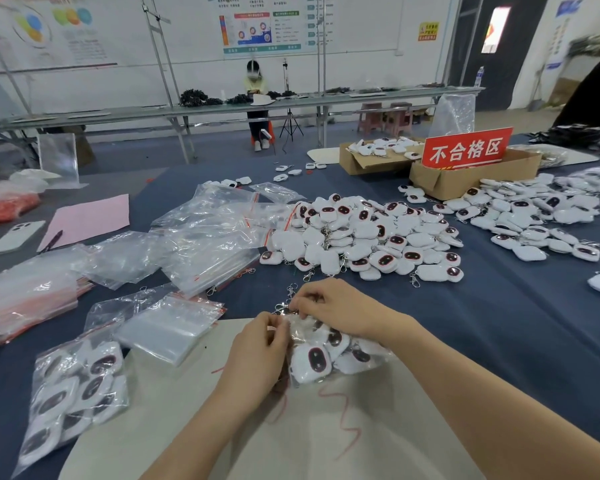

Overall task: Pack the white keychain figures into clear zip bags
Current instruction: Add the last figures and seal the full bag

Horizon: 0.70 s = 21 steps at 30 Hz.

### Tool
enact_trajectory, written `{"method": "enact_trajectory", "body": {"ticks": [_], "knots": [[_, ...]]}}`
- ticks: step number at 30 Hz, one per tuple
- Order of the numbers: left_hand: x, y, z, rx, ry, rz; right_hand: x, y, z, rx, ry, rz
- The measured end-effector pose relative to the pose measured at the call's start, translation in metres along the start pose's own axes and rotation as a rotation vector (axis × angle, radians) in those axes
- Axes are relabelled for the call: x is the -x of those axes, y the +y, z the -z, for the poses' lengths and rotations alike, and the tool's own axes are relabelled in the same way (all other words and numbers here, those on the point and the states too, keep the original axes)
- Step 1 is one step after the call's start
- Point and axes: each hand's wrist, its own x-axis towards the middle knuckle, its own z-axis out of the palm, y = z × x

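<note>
At centre, on the mat [187, 410], the bag [371, 358] lies flat holding several figures [317, 362]. My left hand [257, 348] and right hand [333, 306] pinch its mouth, fingers clamped on the film, likely tucking clasps [282, 308] in before sealing. Pile [361, 233] just beyond, handy for refills; empty bags [167, 327] at left.

White figures [361, 237] with dark oval faces and metal clips lie heaped at the centre, and a second heap [541, 216] lies far right. A clear bag [340, 358] near the middle holds several figures. A filled bag [73, 393] lies flat near left, with stacked empty bags [167, 329] just beyond it.
</note>
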Motion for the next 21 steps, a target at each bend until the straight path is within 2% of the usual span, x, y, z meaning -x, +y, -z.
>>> {"method": "enact_trajectory", "body": {"ticks": [4,7,10,14,19,21], "knots": [[-0.003,-0.005,0.01,0.016,-0.016,-0.037,-0.008,0.007,0.005,-0.055,0.067,-0.05],[-0.01,-0.012,0.016,0.191,0.027,-0.005,-0.017,0.013,0.009,0.071,0.252,-0.097],[-0.021,-0.02,0.021,0.322,0.109,0.013,-0.026,0.018,0.013,0.208,0.406,-0.236],[-0.045,-0.023,0.018,0.396,0.14,0.024,-0.039,0.024,0.011,0.342,0.368,-0.396],[-0.077,-0.01,-0.001,0.464,0.103,0.03,-0.051,0.026,0.0,0.602,0.336,-0.418],[-0.087,-0.006,-0.008,0.456,0.085,0.032,-0.054,0.029,0.001,0.567,0.39,-0.405]]}}
